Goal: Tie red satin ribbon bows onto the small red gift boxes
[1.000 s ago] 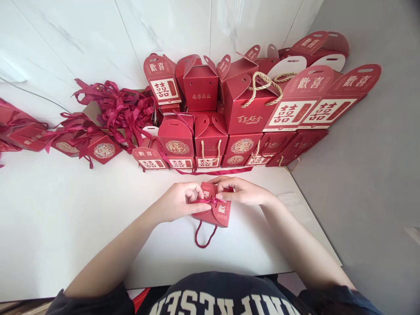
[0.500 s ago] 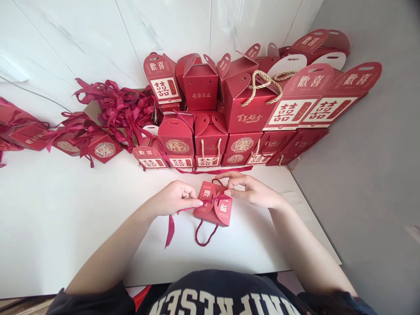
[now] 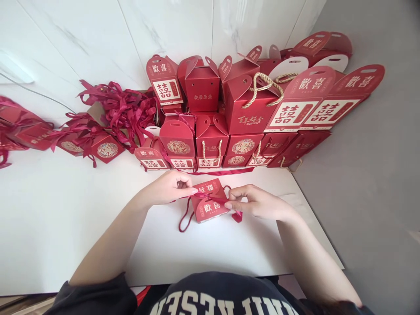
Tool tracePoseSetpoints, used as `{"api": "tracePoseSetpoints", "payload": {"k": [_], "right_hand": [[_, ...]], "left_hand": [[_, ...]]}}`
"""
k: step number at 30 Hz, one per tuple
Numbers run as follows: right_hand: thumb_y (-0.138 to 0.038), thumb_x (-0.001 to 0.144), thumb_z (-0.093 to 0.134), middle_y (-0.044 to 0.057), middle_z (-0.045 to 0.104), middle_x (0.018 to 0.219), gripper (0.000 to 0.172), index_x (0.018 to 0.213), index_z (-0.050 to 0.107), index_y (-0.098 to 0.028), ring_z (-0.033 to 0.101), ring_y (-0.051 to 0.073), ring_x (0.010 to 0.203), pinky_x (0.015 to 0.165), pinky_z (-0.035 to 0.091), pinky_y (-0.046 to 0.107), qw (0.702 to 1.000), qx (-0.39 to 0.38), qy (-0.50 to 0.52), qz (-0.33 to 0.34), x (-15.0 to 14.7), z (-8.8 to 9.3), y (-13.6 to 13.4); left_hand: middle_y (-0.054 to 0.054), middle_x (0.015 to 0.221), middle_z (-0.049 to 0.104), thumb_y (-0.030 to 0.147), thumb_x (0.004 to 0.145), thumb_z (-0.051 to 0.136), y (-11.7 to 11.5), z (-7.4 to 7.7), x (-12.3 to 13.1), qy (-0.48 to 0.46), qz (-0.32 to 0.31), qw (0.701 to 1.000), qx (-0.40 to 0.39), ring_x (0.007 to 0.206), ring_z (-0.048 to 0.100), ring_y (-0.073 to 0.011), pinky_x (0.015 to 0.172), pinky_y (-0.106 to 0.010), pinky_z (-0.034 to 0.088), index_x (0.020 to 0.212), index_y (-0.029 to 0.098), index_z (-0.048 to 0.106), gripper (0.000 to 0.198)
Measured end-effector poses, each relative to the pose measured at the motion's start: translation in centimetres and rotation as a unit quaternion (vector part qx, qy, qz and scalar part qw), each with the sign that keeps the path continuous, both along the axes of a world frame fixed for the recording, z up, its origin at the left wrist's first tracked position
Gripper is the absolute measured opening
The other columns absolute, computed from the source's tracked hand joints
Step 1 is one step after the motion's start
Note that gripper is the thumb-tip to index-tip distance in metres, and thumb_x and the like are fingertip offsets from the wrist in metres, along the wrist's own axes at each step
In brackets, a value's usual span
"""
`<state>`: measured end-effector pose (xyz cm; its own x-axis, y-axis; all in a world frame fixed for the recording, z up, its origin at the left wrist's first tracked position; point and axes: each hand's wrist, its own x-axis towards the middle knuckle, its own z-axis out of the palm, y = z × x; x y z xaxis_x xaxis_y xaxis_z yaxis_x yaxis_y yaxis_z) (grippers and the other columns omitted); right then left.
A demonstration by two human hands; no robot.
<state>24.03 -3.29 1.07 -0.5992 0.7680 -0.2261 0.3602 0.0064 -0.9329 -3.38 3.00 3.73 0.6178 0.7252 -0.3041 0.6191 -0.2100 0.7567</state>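
Observation:
A small red gift box (image 3: pixel 210 210) with pale printed characters rests on the white table between my hands. Its rounded top flaps are folded over, and a dark red ribbon (image 3: pixel 216 200) crosses them with a knot or loop near the middle. My left hand (image 3: pixel 175 186) pinches the ribbon at the box's left side. On the right, my right hand (image 3: pixel 247 200) pinches the other part of the ribbon, whose loose end hangs below the fingers. A twisted cord handle (image 3: pixel 186 223) sticks out at the left; another shows partly behind my right fingers.
Stacked red gift boxes (image 3: pixel 211 142) line the back of the white table (image 3: pixel 98 232). A heap of dark red ribbons (image 3: pixel 126 105) lies left of them, with more ribboned boxes (image 3: pixel 106 148) nearby. A loose ribbon strip (image 3: pixel 226 171) lies before the stack. A grey wall (image 3: pixel 370 175) borders the right.
The small box has turned, so its cord handle now points left instead of toward me. The ribbon end hanging by my left hand is gone from there; one now hangs below my right hand.

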Motion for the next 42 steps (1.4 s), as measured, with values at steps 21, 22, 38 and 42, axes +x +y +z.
{"api": "tracePoseSetpoints", "payload": {"k": [21,22,38,42], "right_hand": [[-0.051,0.092,0.055,0.002,0.054,0.085,0.038,0.074,0.054,-0.018,0.052,0.015,0.072,0.070,0.044,0.030,0.991,0.123,0.008,-0.055,-0.3,-2.8,3.0],[-0.052,0.092,0.055,0.002,0.055,0.084,0.038,0.074,0.053,-0.019,0.052,0.014,0.069,0.068,0.044,0.029,0.993,0.105,0.012,-0.057,-0.3,-3.1,3.0],[-0.050,0.087,0.064,-0.002,0.054,0.062,0.039,0.068,0.054,-0.017,0.051,0.011,0.057,0.059,0.044,0.026,0.990,-0.043,0.131,-0.041,-0.6,-4.2,2.5],[-0.053,0.086,0.064,-0.003,0.051,0.062,0.042,0.067,0.052,-0.017,0.046,0.010,0.057,0.058,0.042,0.025,0.984,-0.084,0.150,-0.037,-0.5,-5.5,2.6]], "left_hand": [[0.000,0.059,0.057,0.041,0.077,0.069,-0.4,-2.7,-1.1,-0.029,-0.053,0.982,-0.178,0.057,0.053,-0.0126,0.055,-0.024,0.041,0.059,0.015,0.058,0.033],[-0.001,0.059,0.058,0.041,0.077,0.069,-0.3,-2.7,-1.2,-0.024,-0.056,0.982,-0.178,0.058,0.054,-0.0129,0.056,-0.024,0.042,0.059,0.015,0.060,0.033],[-0.003,0.059,0.061,0.043,0.082,0.067,-0.7,-4.1,-1.4,-0.104,-0.008,0.969,-0.225,0.056,0.055,-0.0116,0.056,-0.023,0.044,0.065,0.013,0.065,0.035],[-0.008,0.071,0.068,0.046,0.084,0.064,0.1,-5.4,-2.5,-0.115,-0.061,0.955,-0.266,0.066,0.061,-0.0149,0.066,-0.027,0.051,0.065,0.013,0.071,0.038]]}}
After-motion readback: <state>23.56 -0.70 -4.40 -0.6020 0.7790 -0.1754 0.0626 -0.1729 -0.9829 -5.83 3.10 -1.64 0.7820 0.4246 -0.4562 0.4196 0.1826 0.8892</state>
